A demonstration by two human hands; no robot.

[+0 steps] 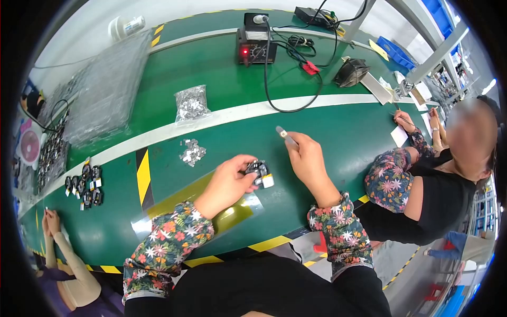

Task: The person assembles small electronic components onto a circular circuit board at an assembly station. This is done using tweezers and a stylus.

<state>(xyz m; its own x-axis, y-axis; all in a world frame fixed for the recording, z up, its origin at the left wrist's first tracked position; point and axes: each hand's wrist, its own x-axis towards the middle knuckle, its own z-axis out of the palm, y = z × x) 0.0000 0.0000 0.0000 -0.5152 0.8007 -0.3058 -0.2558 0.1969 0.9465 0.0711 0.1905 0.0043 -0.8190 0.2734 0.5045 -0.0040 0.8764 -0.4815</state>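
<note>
- In the head view, the left hand is curling its fingers around a small black part, which is showing a white tab at its lower right.
- That part is sitting above the green bench, just right of a yellowish sheet lying under the left hand.
- The right hand is closing thumb and forefinger on a slim grey piece, probably a small tool, though it is too small to tell surely.
- The two hands are working near each other, without touching.
- A heap of silver pieces is lying beyond the left hand, and a clear bag is resting farther back.
- More black parts are lying in a group at the left.
- A co-worker is sitting at the right.
</note>
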